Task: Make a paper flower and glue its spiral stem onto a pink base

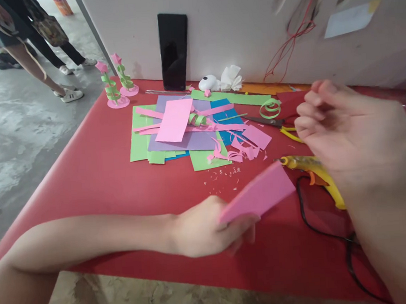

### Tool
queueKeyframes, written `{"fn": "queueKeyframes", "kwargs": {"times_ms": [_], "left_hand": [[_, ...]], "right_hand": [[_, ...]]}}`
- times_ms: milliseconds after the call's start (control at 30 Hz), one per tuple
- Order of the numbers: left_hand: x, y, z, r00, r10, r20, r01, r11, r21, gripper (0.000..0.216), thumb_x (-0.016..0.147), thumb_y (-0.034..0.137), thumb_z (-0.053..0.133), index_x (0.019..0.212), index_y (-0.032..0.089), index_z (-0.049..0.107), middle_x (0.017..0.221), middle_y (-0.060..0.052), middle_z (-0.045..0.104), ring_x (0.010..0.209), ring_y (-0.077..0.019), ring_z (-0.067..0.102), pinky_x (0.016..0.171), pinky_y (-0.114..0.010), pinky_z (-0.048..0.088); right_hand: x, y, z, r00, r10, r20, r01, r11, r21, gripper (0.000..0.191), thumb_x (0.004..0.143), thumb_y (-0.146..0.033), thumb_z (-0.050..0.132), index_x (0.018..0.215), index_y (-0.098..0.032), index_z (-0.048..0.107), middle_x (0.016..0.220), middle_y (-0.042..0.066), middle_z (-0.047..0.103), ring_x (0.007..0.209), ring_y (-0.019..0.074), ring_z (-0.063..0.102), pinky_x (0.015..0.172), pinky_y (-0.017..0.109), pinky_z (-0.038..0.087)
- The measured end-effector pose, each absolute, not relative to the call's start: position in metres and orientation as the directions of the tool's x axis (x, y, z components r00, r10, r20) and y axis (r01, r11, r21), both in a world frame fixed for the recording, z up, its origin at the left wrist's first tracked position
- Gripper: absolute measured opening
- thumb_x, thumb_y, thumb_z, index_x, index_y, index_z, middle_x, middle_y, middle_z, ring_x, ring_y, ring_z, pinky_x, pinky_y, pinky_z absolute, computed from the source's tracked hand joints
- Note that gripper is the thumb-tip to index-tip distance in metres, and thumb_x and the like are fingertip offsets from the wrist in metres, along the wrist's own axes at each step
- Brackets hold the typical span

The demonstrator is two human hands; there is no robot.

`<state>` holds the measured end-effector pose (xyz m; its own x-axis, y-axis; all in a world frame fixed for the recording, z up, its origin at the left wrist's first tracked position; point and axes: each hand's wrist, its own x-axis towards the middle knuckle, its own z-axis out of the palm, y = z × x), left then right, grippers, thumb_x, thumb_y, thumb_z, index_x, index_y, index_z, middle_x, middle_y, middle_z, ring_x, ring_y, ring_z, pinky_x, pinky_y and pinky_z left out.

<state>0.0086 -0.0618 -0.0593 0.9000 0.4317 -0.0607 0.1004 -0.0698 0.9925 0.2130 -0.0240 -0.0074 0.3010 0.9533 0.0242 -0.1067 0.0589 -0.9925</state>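
My left hand [205, 229] is closed on a pink sheet of paper [259, 194], held tilted just above the red table [103, 178]. Raised to the right, my right hand [349, 136] has its fingers curled in loosely; nothing shows in them. It hovers over a yellow glue gun [308, 167] lying on the table, with scissors [278, 123] just beyond. A heap of pink, green, purple and blue paper sheets and strips [187, 132] lies in the middle of the table.
Two small pink-and-green paper flowers [116, 86] stand at the far left corner. A black phone [174, 51] leans on the white wall, with white tissue [230, 78] beside it. The glue gun's black cord [321, 229] trails right. People's legs [38, 66] stand beyond the table at left.
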Motion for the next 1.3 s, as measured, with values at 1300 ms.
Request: {"fn": "queueKeyframes", "kwargs": {"times_ms": [1300], "left_hand": [[0.019,-0.043,-0.070,0.628,0.774,0.085,0.031,-0.134,0.990,0.037,0.095,0.035,0.028,0.066,0.018,0.043,0.043,0.007,0.037,0.038,-0.0045,0.037,0.046,-0.020,0.037]], "right_hand": [[0.168,-0.043,-0.031,0.076,0.921,-0.383,-0.375,-0.330,-0.866,0.025,0.043,-0.019,0.083,0.061,-0.017,0.064,0.066,-0.003,0.053,0.055,0.0003,0.042,0.045,0.014,0.030]]}}
